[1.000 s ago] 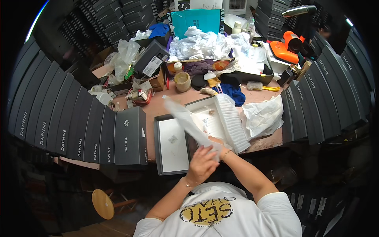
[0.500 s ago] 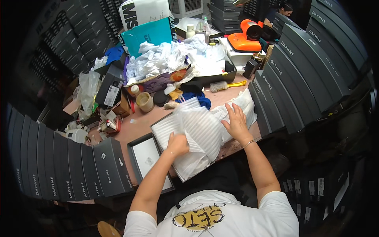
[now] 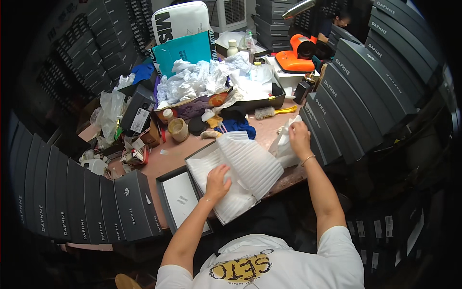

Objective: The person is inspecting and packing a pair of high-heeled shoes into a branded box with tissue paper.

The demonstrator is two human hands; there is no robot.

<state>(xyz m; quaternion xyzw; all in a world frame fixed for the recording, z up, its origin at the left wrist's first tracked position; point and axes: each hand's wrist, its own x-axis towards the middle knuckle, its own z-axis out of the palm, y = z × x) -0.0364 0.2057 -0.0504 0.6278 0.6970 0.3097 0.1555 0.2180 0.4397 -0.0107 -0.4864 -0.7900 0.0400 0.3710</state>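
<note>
A white ridged foam sheet (image 3: pixel 252 166) lies folded over the open dark grey box (image 3: pixel 194 155) in front of me, its right part spilling past the box edge. My left hand (image 3: pixel 217 183) rests on the white lining with fingers stretched out and nothing gripped. To the right, my right hand (image 3: pixel 300 138) pinches the upper end of a crumpled white wrapping (image 3: pixel 284 148), which looks soft like tissue or thin cloth. Whether anything is inside that wrapping is hidden. Left of the box lies a shallow dark tray or lid (image 3: pixel 166 210) with a white printed card (image 3: pixel 181 196) inside.
Rows of dark grey boxes stand at left (image 3: pixel 134 204) and right (image 3: pixel 332 123). Behind lie a heap of crumpled white paper (image 3: pixel 192 79), a yellow-handled brush (image 3: pixel 274 111), a jar (image 3: pixel 178 129) and blue cloth (image 3: pixel 240 126). Another person (image 3: pixel 339 21) sits far right.
My right hand has gone from spread above the white wrapping to gripping its upper end, slightly farther right. My left hand has let go of the foam sheet and opened flat.
</note>
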